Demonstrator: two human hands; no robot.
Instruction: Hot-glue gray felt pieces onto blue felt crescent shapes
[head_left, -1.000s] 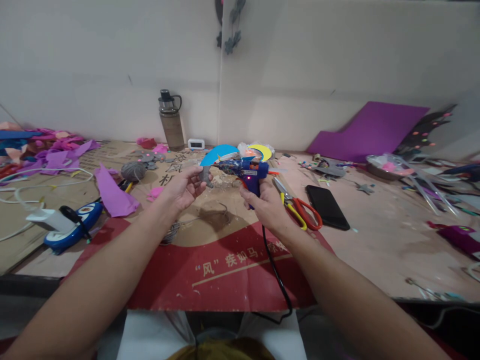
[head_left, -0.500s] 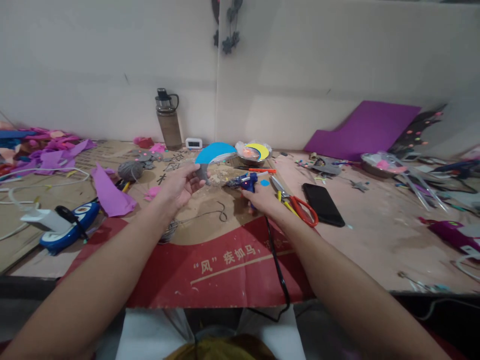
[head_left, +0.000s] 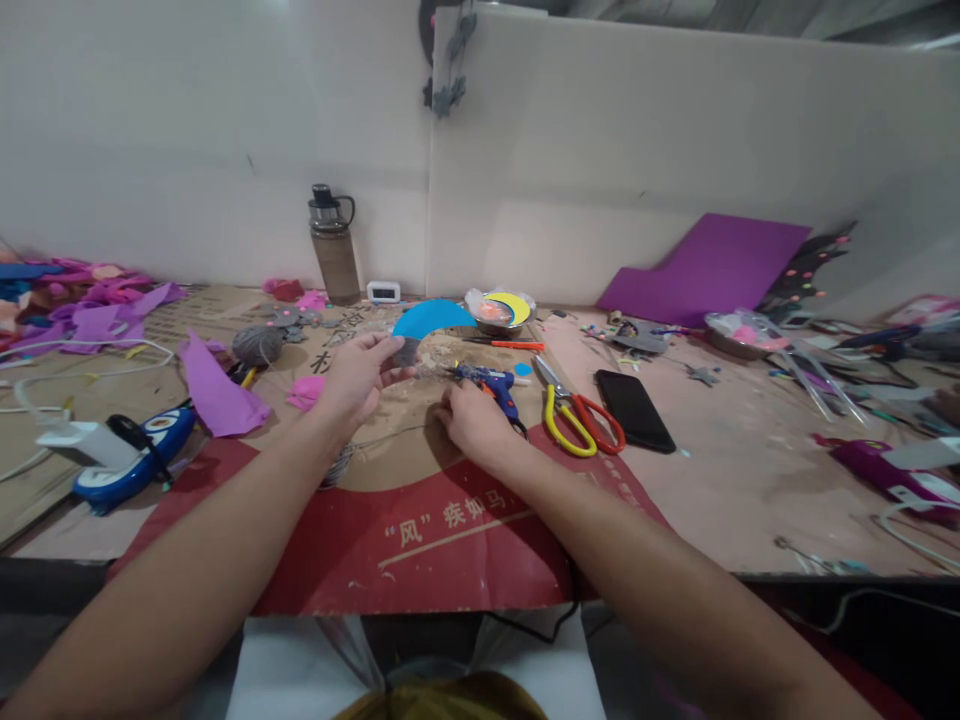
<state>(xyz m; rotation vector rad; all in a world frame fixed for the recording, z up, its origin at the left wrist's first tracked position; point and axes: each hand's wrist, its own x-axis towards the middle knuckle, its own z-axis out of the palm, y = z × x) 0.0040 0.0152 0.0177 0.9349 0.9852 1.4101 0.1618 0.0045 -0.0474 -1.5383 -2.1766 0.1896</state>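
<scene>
My left hand [head_left: 360, 372] pinches a crescent-shaped piece, with grey felt [head_left: 407, 352] at the fingertips and a blue crescent [head_left: 433, 317] reaching out to the right. My right hand [head_left: 474, 422] is low over the cardboard, fingers curled and partly hidden. A strand of grey yarn [head_left: 394, 437] runs toward these fingers from a small striped yarn bundle [head_left: 339, 466]; whether they grip it is hidden. Just beyond my right hand, a blue glue gun [head_left: 495, 385] lies on the cardboard [head_left: 397, 480].
Right of the glue gun lie scissors [head_left: 571, 415] and a black phone [head_left: 634, 410]. Behind are a bowl [head_left: 501, 325] with a yellow crescent [head_left: 511, 307], an orange pen-like stick [head_left: 517, 345] and a bottle [head_left: 335, 250]. A blue power strip [head_left: 135, 460] and purple felt [head_left: 221, 390] are at left.
My right hand has let go of the glue gun and moved left and nearer me, over the yarn's end. The left hand keeps the crescent nearly in place. The view has shifted slightly.
</scene>
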